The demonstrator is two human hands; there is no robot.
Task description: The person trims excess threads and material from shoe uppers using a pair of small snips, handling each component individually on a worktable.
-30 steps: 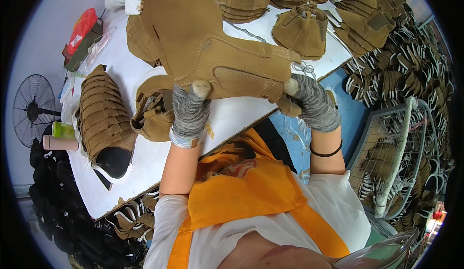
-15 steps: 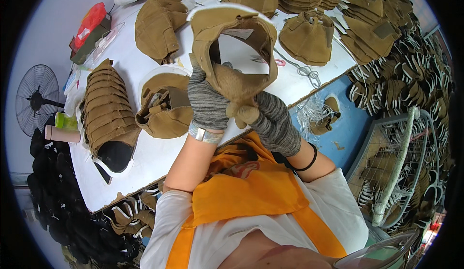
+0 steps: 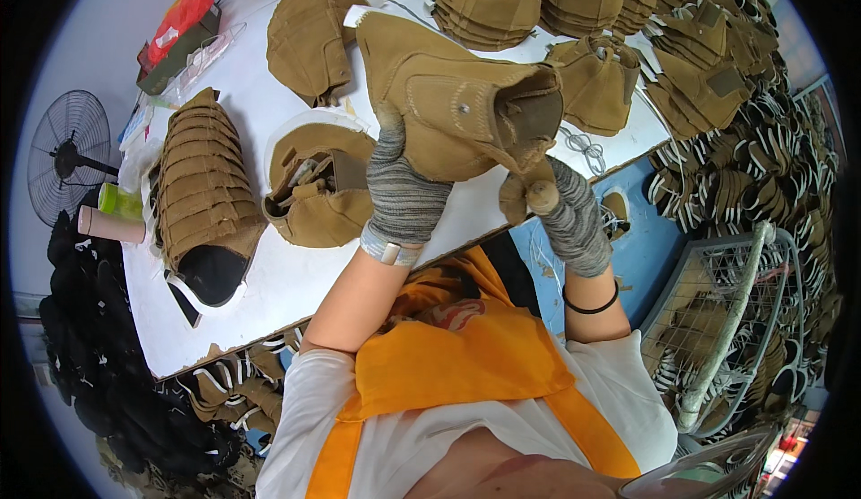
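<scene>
Above the white table I hold a brown shoe upper (image 3: pixel 448 95), tilted, its dark opening facing right. My left hand (image 3: pixel 404 190), in a grey knit glove, is closed round its lower left side, the thumb up along it. My right hand (image 3: pixel 569 216), gloved alike with tan-covered fingertips, pinches the edge at the lower end of the opening. Part of that grip is hidden behind the fingers. Left of my left hand lies another brown upper (image 3: pixel 327 199) with a white rim. A nested row of brown uppers (image 3: pixel 206 163) lies farther left.
More stacked brown uppers (image 3: pixel 489 6) line the table's (image 3: pixel 233 342) far side. Beyond its right edge are a wire basket cart (image 3: pixel 691 320) and heaps of uppers (image 3: pixel 735 172). A fan (image 3: pixel 67 154), a pink cup (image 3: pixel 109 225) and a box with a red bag (image 3: pixel 179 28) are at left.
The shoe upper has turned so its opening faces right instead of toward me, and its outer side shows. My right hand has moved right, away from my left.
</scene>
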